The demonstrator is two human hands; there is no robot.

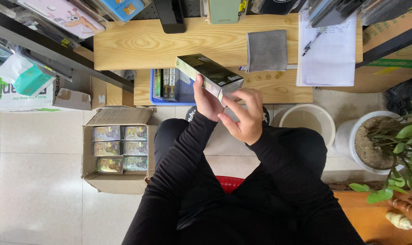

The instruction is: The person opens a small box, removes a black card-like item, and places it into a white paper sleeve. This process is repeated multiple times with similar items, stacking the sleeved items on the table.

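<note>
I have a small rectangular carton (209, 72) raised above my lap, tilted so one long edge points up and away from me. Its broad top face is dark, nearly black and glossy, catching a streak of light; the narrow side facing left is pale green. The near end carries a whitish label panel. My left hand (207, 100) grips it from beneath at the near end, and my right hand (243, 117) touches the lower right corner with its fingertips.
</note>
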